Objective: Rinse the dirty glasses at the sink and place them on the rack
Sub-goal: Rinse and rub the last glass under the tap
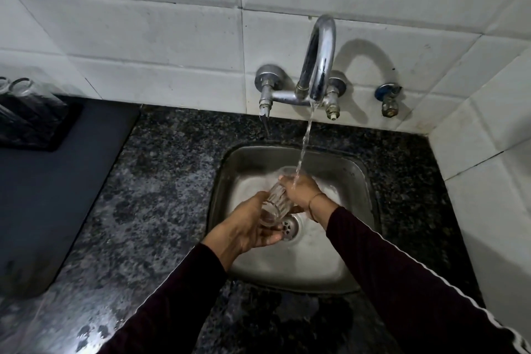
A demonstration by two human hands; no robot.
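Observation:
A clear ribbed glass [274, 202] lies tilted over the steel sink [353, 181], its mouth toward the tap. My left hand [247, 227] cups and grips its base end from below. My right hand [301, 188] holds the rim end, fingers at the mouth. Water from the chrome tap [319, 66] runs in a thin stream onto my right hand and the rim. At the far left, two clear glasses [21, 89] stand upside down on a black rack [61, 135].
Speckled dark granite counter [161, 181] surrounds the sink. A dark mat [57, 195] covers the counter's left part under the rack. The sink drain [290, 227] sits just below the glass. White tiled walls stand behind and to the right, with a small valve [388, 99].

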